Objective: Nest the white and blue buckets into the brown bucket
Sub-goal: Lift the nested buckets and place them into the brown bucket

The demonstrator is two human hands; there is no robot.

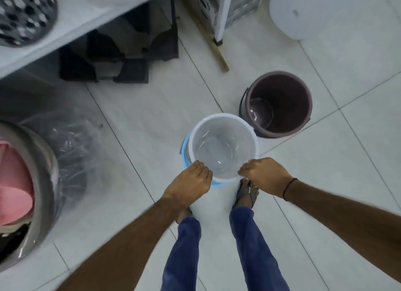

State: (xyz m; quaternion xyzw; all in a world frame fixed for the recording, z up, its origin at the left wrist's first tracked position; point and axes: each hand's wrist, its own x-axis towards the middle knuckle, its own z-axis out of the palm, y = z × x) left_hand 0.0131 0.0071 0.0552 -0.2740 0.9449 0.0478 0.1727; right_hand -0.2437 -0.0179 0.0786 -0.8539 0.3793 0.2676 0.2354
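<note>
Both grips pinch the near rim of the round white plastic bucket (225, 147), left hand (191, 182) and right hand (265, 175) closed on it, as it sits inside the light-blue plastic bucket (186, 148) on the pale tiled floor (325, 204), just beside the upright empty brown plastic bucket (280, 104).

Pale tiled floor (152, 121) with dark grout lines. Standing on it just beyond the gripped rim, up and to the right: brown bucket (280, 104), upright. Farther beyond: wooden stick (208, 39); left of the grip: plastic-wrapped tub (39, 182).
</note>
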